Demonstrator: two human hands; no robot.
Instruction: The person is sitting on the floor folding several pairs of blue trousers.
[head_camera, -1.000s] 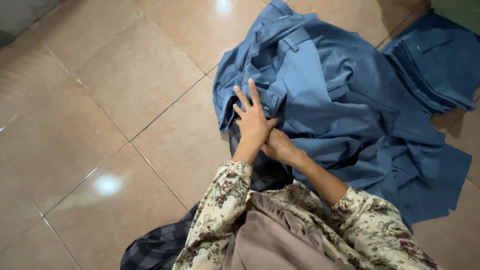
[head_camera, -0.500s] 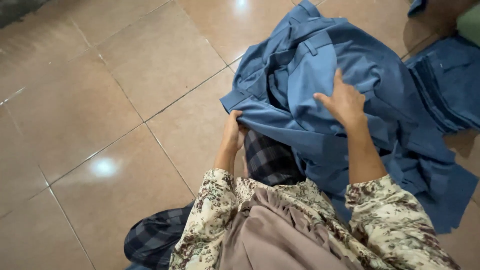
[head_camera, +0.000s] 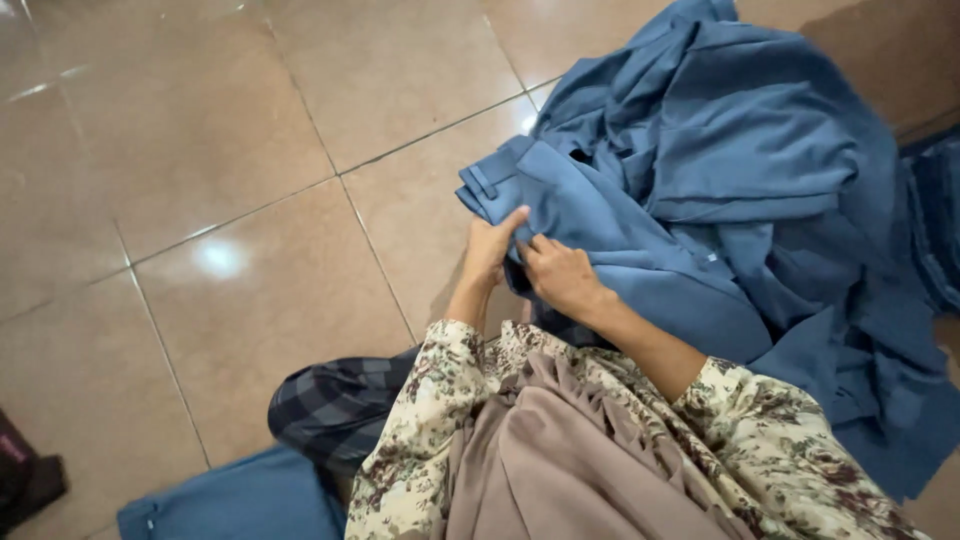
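A heap of blue trousers (head_camera: 740, 170) lies crumpled on the tiled floor in front of me, at the right. My left hand (head_camera: 490, 250) pinches the near edge of one pair by its waistband (head_camera: 500, 180). Just right of it, my right hand (head_camera: 560, 275) grips the same blue cloth, fingers curled into the fold. Both hands touch each other at the fabric edge. My floral sleeves (head_camera: 430, 400) and a taupe scarf (head_camera: 560, 460) fill the lower middle.
Glossy brown floor tiles (head_camera: 250, 180) spread to the left. A folded blue piece (head_camera: 230, 500) lies at the bottom left by my dark checked knee (head_camera: 340, 400). A dark object (head_camera: 25, 480) sits at the left edge. More dark blue cloth (head_camera: 935, 220) is at the right edge.
My right hand came back from on top of the pile to the near edge beside my left hand. Both now grip the waistband edge. The view has shifted left.
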